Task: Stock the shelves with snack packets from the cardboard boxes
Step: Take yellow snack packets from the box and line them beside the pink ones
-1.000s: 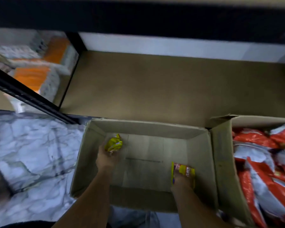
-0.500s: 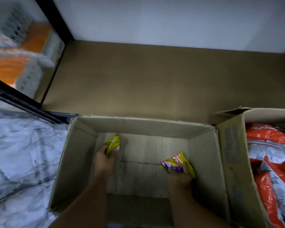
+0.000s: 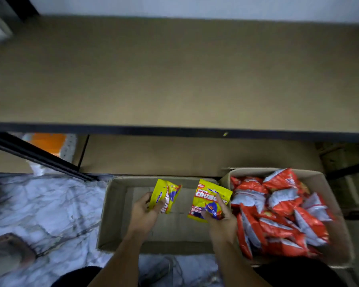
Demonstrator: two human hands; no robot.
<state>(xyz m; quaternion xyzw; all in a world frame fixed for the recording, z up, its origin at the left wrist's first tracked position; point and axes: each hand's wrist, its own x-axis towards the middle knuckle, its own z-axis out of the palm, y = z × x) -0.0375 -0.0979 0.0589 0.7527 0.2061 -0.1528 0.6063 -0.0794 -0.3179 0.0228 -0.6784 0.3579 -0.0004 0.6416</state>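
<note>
My left hand (image 3: pixel 143 212) grips a yellow snack packet (image 3: pixel 166 194) by its lower edge. A second yellow snack packet (image 3: pixel 209 198), printed with red lettering, is held in my right hand (image 3: pixel 220 218). Both packets are raised above an open cardboard box (image 3: pixel 112 206) whose visible floor holds nothing else. Right beside it stands another cardboard box (image 3: pixel 332 204) filled with several red and white snack packets (image 3: pixel 278 212). A bare brown shelf board (image 3: pixel 174 69) stretches across the view above the boxes, with a lower shelf board (image 3: pixel 184 156) under it.
The shelf's dark front rail (image 3: pixel 174 130) runs across the middle. On the left, a black diagonal frame bar (image 3: pixel 35 156) and orange and white stock (image 3: pixel 48 141) sit on a neighbouring shelf. The floor (image 3: pixel 39 204) is white marble.
Both hands have lifted their yellow packets up out of the box bottom. The view has tilted up, so an upper shelf board now fills the top.
</note>
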